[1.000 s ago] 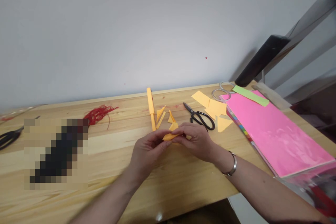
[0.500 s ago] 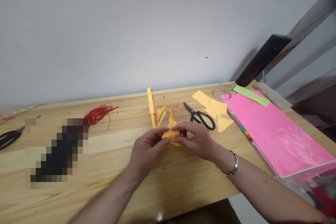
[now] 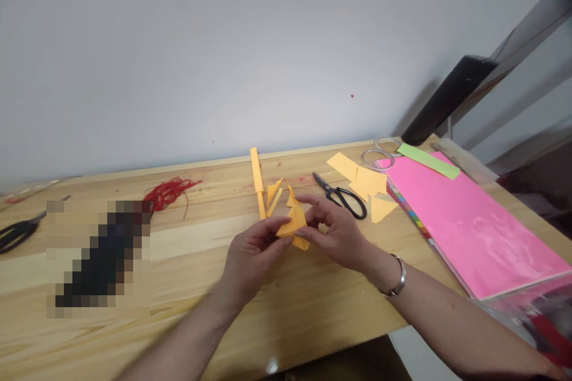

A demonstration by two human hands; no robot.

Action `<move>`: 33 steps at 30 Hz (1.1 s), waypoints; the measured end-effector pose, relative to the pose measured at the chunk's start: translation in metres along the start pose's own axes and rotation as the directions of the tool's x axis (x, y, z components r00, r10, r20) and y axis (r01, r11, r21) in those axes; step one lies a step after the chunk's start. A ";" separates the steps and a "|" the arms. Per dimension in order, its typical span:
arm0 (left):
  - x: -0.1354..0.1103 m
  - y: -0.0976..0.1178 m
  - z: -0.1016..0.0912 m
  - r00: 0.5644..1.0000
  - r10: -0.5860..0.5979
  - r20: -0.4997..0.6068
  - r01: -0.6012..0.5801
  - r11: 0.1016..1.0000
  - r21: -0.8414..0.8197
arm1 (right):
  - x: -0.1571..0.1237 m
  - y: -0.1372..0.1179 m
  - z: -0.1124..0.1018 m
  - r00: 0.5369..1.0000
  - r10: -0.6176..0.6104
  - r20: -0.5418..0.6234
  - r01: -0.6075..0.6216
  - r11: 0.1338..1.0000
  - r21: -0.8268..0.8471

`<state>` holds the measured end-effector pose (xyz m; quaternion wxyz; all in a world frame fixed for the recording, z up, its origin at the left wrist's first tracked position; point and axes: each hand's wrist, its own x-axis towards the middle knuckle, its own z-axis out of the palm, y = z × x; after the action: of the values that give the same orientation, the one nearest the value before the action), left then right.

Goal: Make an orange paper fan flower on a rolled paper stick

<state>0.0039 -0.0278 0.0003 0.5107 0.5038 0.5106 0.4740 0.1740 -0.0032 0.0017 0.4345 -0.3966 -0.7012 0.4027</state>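
Note:
Between my two hands is a folded piece of orange paper (image 3: 294, 223), held just above the wooden table. My left hand (image 3: 254, 250) pinches its left edge between thumb and fingers. On the other side, my right hand (image 3: 335, 235) has its thumb on the paper, its index finger raised over the top and the other fingers curled behind. Just beyond lie narrow orange paper scraps (image 3: 274, 197) and a rolled orange paper tube (image 3: 257, 175). Black-handled scissors (image 3: 342, 196) rest beyond my right hand.
Orange paper cutoffs (image 3: 369, 181) lie right of the scissors, near grey-handled scissors (image 3: 378, 158). A pink paper pack (image 3: 465, 226) with a green strip (image 3: 428, 161) covers the right side. Red threads (image 3: 172, 193) and more black scissors (image 3: 18, 235) are at left.
My right index finger has lifted off the folded paper, showing more of its upper face. The paper has tilted slightly; my left hand keeps its pinch.

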 end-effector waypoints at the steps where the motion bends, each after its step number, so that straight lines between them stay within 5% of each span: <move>1: 0.000 0.000 0.000 1.000 0.000 0.000 0.000 1.000 0.001 | 0.000 0.000 0.000 1.000 0.010 0.006 -0.010 1.000 0.004; 33: 0.000 -0.003 -0.002 0.999 0.005 0.047 -0.002 0.999 -0.052 | 0.002 -0.002 -0.002 0.990 -0.137 0.020 0.139 0.976 -0.169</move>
<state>0.0016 -0.0276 -0.0027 0.5346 0.5023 0.4852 0.4759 0.1750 -0.0016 0.0046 0.4231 -0.3808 -0.7608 0.3119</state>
